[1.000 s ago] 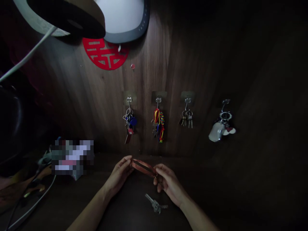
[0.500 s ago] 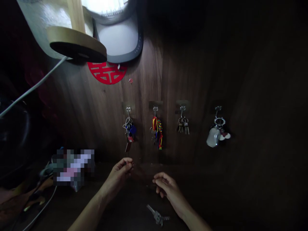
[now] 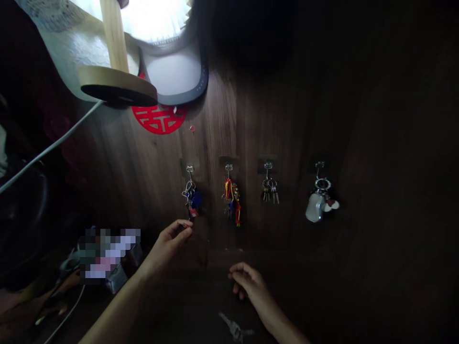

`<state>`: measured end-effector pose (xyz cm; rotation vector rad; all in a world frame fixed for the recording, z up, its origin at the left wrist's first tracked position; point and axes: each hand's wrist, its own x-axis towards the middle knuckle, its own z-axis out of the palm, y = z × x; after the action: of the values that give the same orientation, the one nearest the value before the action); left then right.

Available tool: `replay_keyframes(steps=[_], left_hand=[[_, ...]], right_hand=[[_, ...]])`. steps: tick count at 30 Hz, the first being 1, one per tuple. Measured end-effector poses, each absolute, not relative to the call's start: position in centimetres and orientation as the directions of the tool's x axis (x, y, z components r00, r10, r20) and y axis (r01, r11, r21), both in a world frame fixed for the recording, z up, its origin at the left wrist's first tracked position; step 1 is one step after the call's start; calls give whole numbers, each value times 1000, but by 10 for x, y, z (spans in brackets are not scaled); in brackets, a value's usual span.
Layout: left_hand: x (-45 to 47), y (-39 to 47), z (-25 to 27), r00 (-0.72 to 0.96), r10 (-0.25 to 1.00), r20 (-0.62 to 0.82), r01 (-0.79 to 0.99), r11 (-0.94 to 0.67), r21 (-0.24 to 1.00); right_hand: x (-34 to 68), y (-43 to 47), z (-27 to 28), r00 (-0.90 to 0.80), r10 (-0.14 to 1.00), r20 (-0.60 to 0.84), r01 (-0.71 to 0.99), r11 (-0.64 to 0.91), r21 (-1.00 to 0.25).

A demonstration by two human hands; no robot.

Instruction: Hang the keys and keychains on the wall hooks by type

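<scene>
My left hand (image 3: 175, 237) is closed in a pinch on a small red thing, too small to name, just below the leftmost bunch of keys (image 3: 191, 193). That bunch hangs from a wall hook and carries a blue round tag. My right hand (image 3: 247, 282) is in the air at lower centre, its fingers loosely curled and a little apart, with nothing visible in them. Below it, two or so loose keys (image 3: 234, 328) lie on the dark surface.
Along the wood panel hang a bright braided key cord (image 3: 233, 198), a small key bunch (image 3: 270, 191) and a keyring with a pale pendant (image 3: 315, 206). Above are a lamp base (image 3: 116, 81), a cap (image 3: 175, 71) and a red paper cutout (image 3: 159, 122). A white cable (image 3: 53, 143) crosses the left.
My left hand has moved up and slightly left to the leftmost key bunch, and now covers the card hanging from it. My right hand has stayed nearly in place. The view has shifted slightly.
</scene>
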<state>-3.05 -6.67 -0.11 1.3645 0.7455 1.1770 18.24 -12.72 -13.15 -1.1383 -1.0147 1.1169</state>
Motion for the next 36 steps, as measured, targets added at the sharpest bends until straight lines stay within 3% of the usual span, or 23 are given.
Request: replay_keyframes(steps=[6,16,24,36], left_hand=[[-32,-62,21,268,901,340,-184,-298,937],[-5,-57,56,271,879,392,-328,-298,896],[30,-39,69,229,852,471,-299,-399,867],[80,-22,87,304,727,615,-243,-565,788]], right_hand=[[187,-123,-136,233,970,63,-116,93,-989],[190,-120,-136,288,954,76,-110,112,-988],[191,-117,-142,271,959,83,-105,116,-988],[189,-113,-146,257,964,65,-99,93,-991]])
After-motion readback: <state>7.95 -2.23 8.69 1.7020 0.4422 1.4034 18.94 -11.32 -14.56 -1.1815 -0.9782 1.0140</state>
